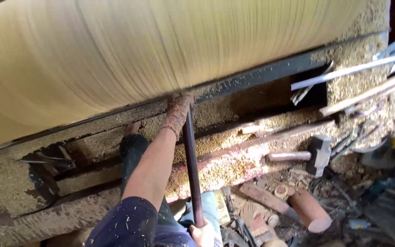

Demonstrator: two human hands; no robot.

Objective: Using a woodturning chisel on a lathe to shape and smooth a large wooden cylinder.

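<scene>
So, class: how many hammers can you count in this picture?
1. The hammer lies right of the long tool held by both hands, on the sawdust-covered ledge under the spinning wood. Others may be hidden in the clutter.

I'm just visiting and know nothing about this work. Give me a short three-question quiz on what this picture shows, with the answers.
1. True or false: the left hand wears a knitted glove and presses the long dark tool handle against the black rail.
2. Which hand grips the lower end of the handle? A) the bare right hand B) the gloved hand C) neither
3. What lies on the sawdust-covered bench to the right of the handle, with a dark head?

Key: 1 true. 2 A. 3 A hammer, below the big blurred wooden cylinder.
</scene>
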